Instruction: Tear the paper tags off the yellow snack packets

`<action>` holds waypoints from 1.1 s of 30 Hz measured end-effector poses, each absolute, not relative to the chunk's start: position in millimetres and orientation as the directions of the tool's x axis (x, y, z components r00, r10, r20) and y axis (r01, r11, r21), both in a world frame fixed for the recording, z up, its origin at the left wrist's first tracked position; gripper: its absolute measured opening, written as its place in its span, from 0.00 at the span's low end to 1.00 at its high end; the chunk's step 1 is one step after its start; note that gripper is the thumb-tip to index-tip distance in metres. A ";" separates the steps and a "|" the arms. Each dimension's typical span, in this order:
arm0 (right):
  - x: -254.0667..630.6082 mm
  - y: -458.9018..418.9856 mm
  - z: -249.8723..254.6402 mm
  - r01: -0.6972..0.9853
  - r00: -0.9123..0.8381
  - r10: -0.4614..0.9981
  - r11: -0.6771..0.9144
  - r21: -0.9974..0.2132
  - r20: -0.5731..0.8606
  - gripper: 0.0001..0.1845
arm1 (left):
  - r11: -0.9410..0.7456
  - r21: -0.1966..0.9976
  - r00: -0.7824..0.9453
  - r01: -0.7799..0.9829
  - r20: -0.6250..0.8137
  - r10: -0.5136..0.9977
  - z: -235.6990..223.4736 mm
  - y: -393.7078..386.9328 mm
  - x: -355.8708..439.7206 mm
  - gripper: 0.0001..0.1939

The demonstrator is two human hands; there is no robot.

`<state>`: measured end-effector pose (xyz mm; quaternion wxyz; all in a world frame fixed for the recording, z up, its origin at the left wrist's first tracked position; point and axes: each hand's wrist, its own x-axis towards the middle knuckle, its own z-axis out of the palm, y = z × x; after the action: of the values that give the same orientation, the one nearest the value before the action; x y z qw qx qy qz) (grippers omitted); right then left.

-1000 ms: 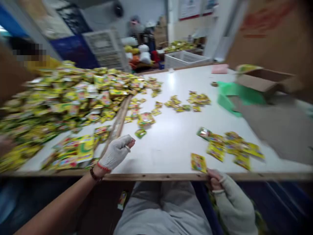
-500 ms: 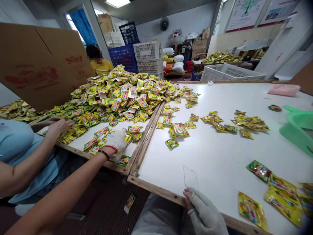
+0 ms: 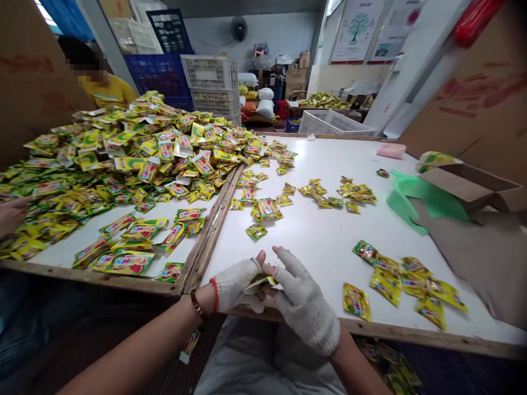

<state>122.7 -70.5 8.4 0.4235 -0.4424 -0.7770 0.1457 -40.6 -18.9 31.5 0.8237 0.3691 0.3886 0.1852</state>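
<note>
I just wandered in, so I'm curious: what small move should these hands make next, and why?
Perhaps the right hand should tease at the small packet while the left hand steadies it: both hands meet around it, and its pale edges show between them.

1. Pack [image 3: 258, 283]: mostly hidden by the gloved left hand [image 3: 237, 278] and right hand [image 3: 308, 304]; I cannot tell whether the right grips it.
2. Co-worker's hand [image 3: 11, 216]: cut off, far left.
3. Person in yellow [image 3: 111, 95]: lower body hidden behind pile [image 3: 164, 144].
4. Red object [image 3: 473, 26]: blurred, cut off above.
</note>
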 end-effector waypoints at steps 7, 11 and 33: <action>145.0 -75.1 -21.8 0.398 0.139 0.989 -0.003 -0.917 0.058 0.14 | 0.066 0.992 0.239 0.111 -0.091 0.967 5.4 -26.3 -28.1 0.22; 139.8 -81.1 -25.7 0.304 0.150 0.987 0.006 -0.953 0.054 0.17 | -0.018 1.000 0.313 -0.012 0.021 0.950 -19.5 -41.6 -10.9 0.17; 147.2 -54.7 -17.2 0.247 0.113 0.981 0.127 -0.961 0.159 0.15 | -0.142 0.988 0.480 0.057 0.098 0.872 -15.3 -14.7 -22.2 0.13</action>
<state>147.2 -54.7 -17.2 0.5031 -0.5509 -0.5573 0.3644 -22.2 -14.7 -15.3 0.5523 0.6593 0.3521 0.3691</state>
